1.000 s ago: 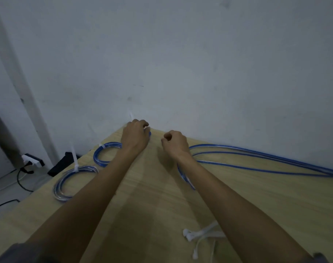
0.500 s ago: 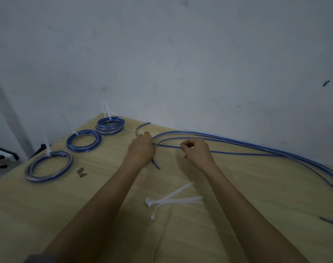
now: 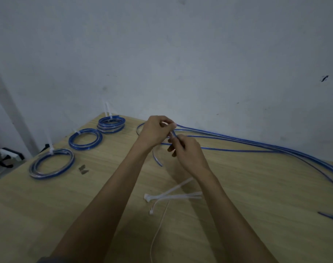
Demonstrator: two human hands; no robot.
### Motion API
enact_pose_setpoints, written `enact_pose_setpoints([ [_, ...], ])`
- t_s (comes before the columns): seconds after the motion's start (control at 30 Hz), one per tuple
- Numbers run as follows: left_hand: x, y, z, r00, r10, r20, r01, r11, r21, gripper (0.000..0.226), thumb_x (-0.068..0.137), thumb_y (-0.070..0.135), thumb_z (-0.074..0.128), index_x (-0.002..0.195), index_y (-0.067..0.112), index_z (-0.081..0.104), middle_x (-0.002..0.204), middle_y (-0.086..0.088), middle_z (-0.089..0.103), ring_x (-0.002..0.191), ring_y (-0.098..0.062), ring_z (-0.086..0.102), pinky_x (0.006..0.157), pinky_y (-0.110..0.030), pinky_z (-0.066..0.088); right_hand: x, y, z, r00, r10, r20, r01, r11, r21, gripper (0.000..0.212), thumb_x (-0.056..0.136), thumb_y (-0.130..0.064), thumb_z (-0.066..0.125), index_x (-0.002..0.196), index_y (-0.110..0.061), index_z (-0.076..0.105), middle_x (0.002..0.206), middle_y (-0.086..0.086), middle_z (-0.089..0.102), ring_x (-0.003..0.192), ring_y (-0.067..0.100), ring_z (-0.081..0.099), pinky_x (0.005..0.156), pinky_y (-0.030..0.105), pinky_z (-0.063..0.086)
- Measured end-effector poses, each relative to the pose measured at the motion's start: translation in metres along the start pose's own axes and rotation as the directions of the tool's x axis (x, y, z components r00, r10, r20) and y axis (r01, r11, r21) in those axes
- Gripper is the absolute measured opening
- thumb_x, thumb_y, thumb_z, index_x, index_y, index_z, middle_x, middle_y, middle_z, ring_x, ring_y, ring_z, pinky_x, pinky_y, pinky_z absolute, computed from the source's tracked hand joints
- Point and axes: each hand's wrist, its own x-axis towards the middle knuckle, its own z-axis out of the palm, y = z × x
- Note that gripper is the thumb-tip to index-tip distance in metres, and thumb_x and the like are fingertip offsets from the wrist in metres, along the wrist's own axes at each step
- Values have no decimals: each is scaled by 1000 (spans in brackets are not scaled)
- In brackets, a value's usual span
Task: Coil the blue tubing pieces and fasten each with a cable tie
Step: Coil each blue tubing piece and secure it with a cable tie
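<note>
Long loose blue tubing runs along the wall from the table's far middle to the right edge. My left hand pinches one strand near its end, and my right hand grips the same tubing just below it, both raised a little above the table. A short free end curves down under my hands. Three coils tied with white cable ties lie at the left: the near coil, the middle coil and the far stacked coil. Loose white cable ties lie below my right wrist.
The wooden table meets a white wall at the back. Its left edge drops to a floor with a power strip and cables. A small dark scrap lies near the closest coil. A tubing end pokes in at the right edge.
My view swung right from the coils. Both hands left the far coil, took up the loose tubing and have come close together, lifting a strand off the table.
</note>
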Motion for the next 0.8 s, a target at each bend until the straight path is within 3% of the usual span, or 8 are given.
enact_pose_setpoints([
  [0.17, -1, 9, 2, 980, 171, 103, -184, 972, 144, 28, 95, 48, 60, 91, 24, 73, 74, 5, 63, 67, -10, 56, 69, -31, 48, -4, -6, -40, 999, -15, -47, 19, 996, 88, 38, 109, -30, 38, 88, -12, 63, 70, -2, 62, 62, 9, 61, 57, 15, 43],
  [0.27, -6, 12, 5, 970, 183, 162, -217, 949, 228, 35, 89, 69, 51, 84, 39, 69, 102, 5, 62, 96, -9, 56, 78, -25, 40, -10, -4, -56, 995, -28, -98, 37, 995, 89, 39, 110, -33, 36, 86, -13, 59, 68, 0, 58, 62, 8, 59, 59, 19, 40],
  [0.33, -11, 16, 8, 968, 173, 179, -211, 953, 218, 35, 93, 64, 52, 83, 34, 67, 107, 7, 63, 104, -4, 55, 83, -21, 39, -11, 1, -61, 982, -24, -187, 36, 997, 64, 38, 110, -32, 36, 83, -13, 55, 68, 5, 58, 59, 7, 54, 57, 20, 38],
  [0.4, -15, 21, 9, 964, 173, 203, -210, 960, 183, 43, 96, 58, 52, 85, 19, 68, 95, 6, 69, 92, -2, 61, 78, -22, 41, -8, 6, -68, 946, -16, -324, 39, 997, 64, 38, 110, -31, 35, 79, -15, 51, 69, 9, 58, 61, 11, 51, 61, 28, 39],
  [0.5, -18, 25, 8, 954, 171, 248, -204, 972, 114, 53, 98, 55, 51, 83, 6, 65, 72, 7, 68, 68, -9, 55, 69, -26, 40, -1, 9, -89, 864, 18, -504, 61, 988, 139, 37, 109, -28, 34, 77, -19, 48, 65, -3, 52, 63, 19, 52, 66, 34, 42],
  [0.63, -20, 29, 1, 935, 157, 319, -142, 987, -70, 50, 99, 52, 53, 74, 8, 52, 64, -3, 55, 75, -17, 66, 91, -38, 50, -2, 12, -125, 761, 122, -637, 87, 954, 287, 39, 111, -30, 31, 76, -21, 47, 69, -5, 47, 57, 13, 51, 58, 25, 39],
  [0.7, -21, 33, -3, 929, 159, 334, -104, 979, -177, 44, 101, 45, 54, 71, 13, 47, 64, -1, 42, 68, -20, 54, 86, -38, 51, -5, 24, -135, 760, 159, -631, 34, 959, 282, 40, 110, -32, 31, 79, -20, 54, 67, -6, 49, 60, 13, 51, 58, 25, 38],
  [0.8, -21, 41, -2, 929, 122, 349, 9, 936, -353, 35, 103, 34, 52, 75, 15, 47, 65, 1, 32, 62, -16, 37, 71, -29, 47, -6, 46, -130, 839, 119, -532, -69, 991, 112, 34, 109, -24, 33, 97, -18, 64, 71, -2, 53, 66, 19, 54, 65, 35, 43],
])
